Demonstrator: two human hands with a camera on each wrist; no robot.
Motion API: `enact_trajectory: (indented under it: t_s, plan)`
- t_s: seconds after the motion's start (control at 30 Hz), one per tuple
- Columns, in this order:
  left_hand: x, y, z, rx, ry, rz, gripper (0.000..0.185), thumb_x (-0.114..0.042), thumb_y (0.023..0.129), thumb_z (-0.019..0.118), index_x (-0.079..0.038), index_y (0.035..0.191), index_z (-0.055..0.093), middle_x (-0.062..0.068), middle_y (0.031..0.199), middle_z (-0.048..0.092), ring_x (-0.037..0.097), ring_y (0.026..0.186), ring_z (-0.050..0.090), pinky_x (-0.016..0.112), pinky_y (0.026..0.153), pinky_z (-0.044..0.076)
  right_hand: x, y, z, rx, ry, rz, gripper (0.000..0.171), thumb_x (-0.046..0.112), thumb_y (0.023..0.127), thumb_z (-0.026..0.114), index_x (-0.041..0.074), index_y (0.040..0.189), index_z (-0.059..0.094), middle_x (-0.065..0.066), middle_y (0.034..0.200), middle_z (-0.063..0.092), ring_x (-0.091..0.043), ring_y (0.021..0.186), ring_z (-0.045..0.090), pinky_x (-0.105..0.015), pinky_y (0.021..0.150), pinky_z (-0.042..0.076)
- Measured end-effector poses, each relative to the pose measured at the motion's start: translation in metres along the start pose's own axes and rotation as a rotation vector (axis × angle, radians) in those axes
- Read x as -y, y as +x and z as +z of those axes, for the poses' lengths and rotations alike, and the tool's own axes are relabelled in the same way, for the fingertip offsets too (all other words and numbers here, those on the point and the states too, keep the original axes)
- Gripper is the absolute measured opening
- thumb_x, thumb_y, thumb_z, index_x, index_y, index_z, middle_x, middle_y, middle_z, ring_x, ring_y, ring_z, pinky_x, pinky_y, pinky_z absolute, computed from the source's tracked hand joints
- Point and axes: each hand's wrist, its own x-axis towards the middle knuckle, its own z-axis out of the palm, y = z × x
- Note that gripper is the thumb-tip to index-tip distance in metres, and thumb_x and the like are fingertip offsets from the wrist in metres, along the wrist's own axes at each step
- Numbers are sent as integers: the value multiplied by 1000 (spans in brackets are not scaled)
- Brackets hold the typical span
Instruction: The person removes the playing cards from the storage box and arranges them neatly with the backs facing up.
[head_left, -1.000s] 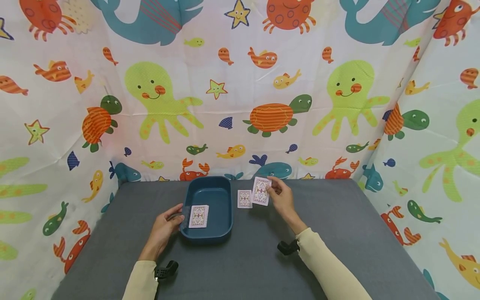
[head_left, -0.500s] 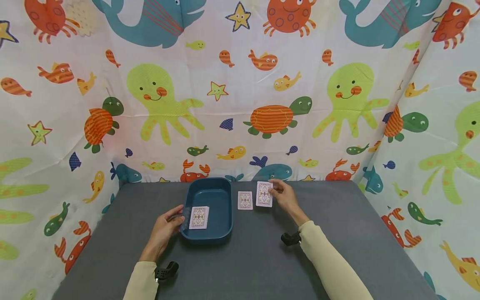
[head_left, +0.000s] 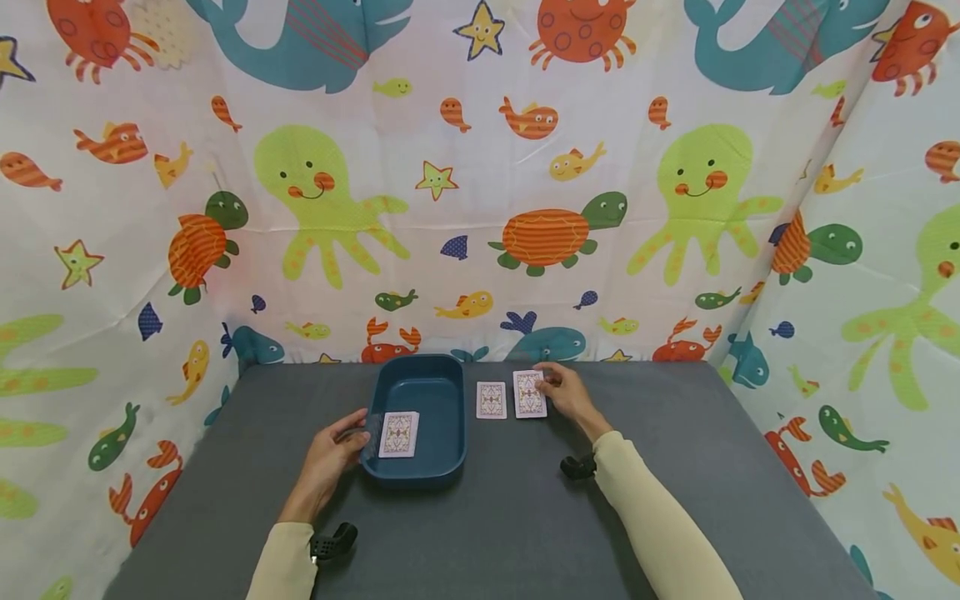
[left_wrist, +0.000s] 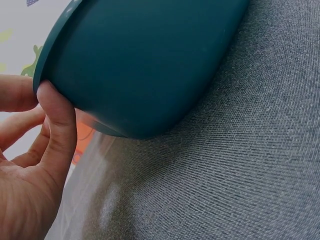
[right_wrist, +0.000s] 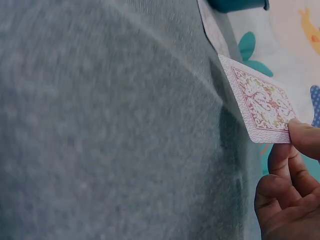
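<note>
My left hand (head_left: 326, 457) pinches the left rim of a dark blue plastic tray (head_left: 440, 417), thumb (left_wrist: 57, 107) against its outer side in the left wrist view. Inside that tray, a small stack of playing cards (head_left: 398, 434) lies face down at the left. One playing card (head_left: 491, 401) rests face down on the table just right of the tray. Further right, my right hand (head_left: 567, 392) holds another playing card (right_wrist: 263, 102) by its edge between thumb and fingers, patterned back up. In the right wrist view this card slants above the cloth.
A grey cloth (head_left: 480, 533) covers the table. Behind it and at both sides hangs a white curtain (head_left: 465, 208) printed with sea animals, meeting the table's back edge. A black strap device (head_left: 333, 542) sits on the left wrist, another (head_left: 577, 467) on the right.
My right hand has carried its card a little to the right and then lower, away from the card on the table. The left hand and the tray stay put.
</note>
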Motion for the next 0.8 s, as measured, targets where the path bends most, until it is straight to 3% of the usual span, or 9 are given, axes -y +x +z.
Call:
enact_trajectory:
  t_s: [0.23, 0.53, 0.8]
  plan:
    - [0, 0, 0, -4, 10, -2, 49, -13, 97, 57, -16, 146, 48, 13, 145, 47, 26, 120, 54, 33, 87, 55, -5, 5, 0, 4, -39, 41, 39, 9, 93, 65, 5, 132, 59, -14, 93, 69, -16, 74, 54, -27, 65, 42]
    - [1, 1, 0, -3, 1, 7, 49, -13, 98, 58, -15, 145, 48, 14, 145, 47, 23, 115, 55, 28, 83, 54, -12, 10, 3, -35, -119, 98, 32, 15, 89, 71, 7, 119, 65, -12, 100, 69, -21, 86, 61, -28, 71, 46]
    - [2, 3, 0, -10, 11, -5, 48, -14, 98, 57, -17, 145, 49, 12, 144, 48, 26, 118, 54, 30, 85, 54, -20, 16, 3, -43, -125, 142, 31, 18, 87, 74, 8, 116, 68, -7, 92, 59, -21, 85, 52, -32, 75, 41]
